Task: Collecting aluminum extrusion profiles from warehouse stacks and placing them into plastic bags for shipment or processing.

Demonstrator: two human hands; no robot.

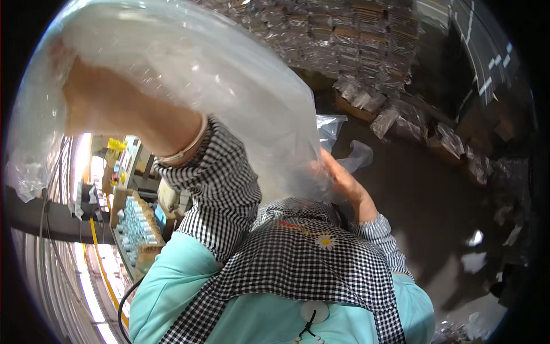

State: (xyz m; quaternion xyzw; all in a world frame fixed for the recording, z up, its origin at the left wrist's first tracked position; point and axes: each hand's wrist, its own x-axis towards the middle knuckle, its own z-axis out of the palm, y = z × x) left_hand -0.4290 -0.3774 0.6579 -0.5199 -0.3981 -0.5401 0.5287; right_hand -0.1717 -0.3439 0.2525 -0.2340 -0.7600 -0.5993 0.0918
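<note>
A large clear plastic bag [229,92] billows across the upper left, its near part bunched low in front of my apron. Raised high at the left, my left hand [71,74] is against the film. Its fingers are blurred and veiled by the plastic, so their grip cannot be made out. My right hand [344,180] is lower, at the bag's right side, with its fingers closed on the film. Loose flaps of clear plastic [358,156] stick out beyond that hand. A black-and-white checked apron [309,258] covers my front.
Stacks of plastic-wrapped brown bundles [366,34] stand at the back. More wrapped packs in boxes [401,123] line the right. Scraps [474,262] lie on the dark floor [412,200]. At left, a shelf holds a box of light-blue items [137,223].
</note>
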